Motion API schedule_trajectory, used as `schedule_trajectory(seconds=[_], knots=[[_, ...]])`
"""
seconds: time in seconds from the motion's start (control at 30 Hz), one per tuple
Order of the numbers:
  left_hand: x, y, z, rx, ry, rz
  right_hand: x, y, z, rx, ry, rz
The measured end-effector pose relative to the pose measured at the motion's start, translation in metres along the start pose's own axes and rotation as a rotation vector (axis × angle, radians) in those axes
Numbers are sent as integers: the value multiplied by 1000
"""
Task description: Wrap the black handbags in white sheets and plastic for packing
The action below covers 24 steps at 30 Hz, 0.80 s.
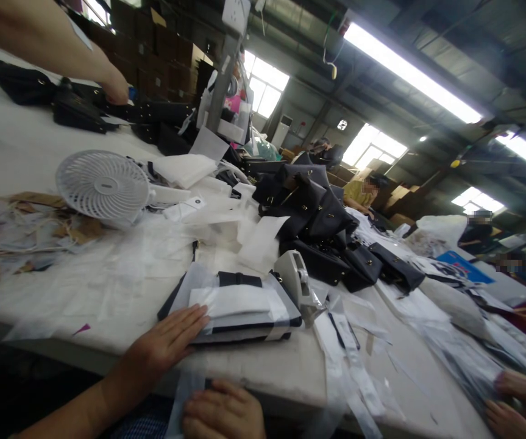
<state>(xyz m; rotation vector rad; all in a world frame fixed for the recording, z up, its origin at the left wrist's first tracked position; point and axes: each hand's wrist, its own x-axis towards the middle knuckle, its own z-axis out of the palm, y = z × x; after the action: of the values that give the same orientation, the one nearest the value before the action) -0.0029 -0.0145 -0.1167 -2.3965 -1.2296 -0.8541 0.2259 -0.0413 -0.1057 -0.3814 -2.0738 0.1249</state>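
Note:
A dark handbag (253, 329) lies flat near the table's front edge, partly covered by white wrapping paper (230, 301) and translucent sheeting. My left hand (171, 335) rests on its left front side, fingers stretched flat. Below the table edge, my right hand (223, 411) has curled fingers closed over a translucent sheet (181, 399). Something dark shows at that sheet's top, but its kind is hidden. Against the handbag's right back corner stands a pale tape dispenser (295, 281). Several translucent strips and a thin black strap (336, 329) lie to its right.
Behind are piled black handbags (311, 213), loose white paper (263, 241) and a white fan (103, 184). Tags with strings (38, 228) lie left. Another person's arm (56, 46) reaches in at top left; another person's hands (514, 399) are at lower right.

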Motion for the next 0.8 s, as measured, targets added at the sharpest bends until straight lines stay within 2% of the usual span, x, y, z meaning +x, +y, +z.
schedule_trajectory(seconds=[0.13, 0.23, 0.33, 0.53, 0.7, 0.8], knots=[[-6, 4, 3, -55, 17, -23, 58, 11, -34, 61, -143, 56], [-12, 7, 3, -92, 13, -78, 82, 24, -43, 79, -193, 105], [-15, 9, 3, -110, 29, -118, 95, 37, -42, 105, -221, 171], [-13, 19, -3, -120, 113, -171, 118, 68, -36, 125, -321, 393], [0, 26, -19, -42, 141, -281, 130, 93, -23, 51, -439, 412], [9, 26, -20, -33, 220, -329, 132, 106, -13, -1, -516, 444]])
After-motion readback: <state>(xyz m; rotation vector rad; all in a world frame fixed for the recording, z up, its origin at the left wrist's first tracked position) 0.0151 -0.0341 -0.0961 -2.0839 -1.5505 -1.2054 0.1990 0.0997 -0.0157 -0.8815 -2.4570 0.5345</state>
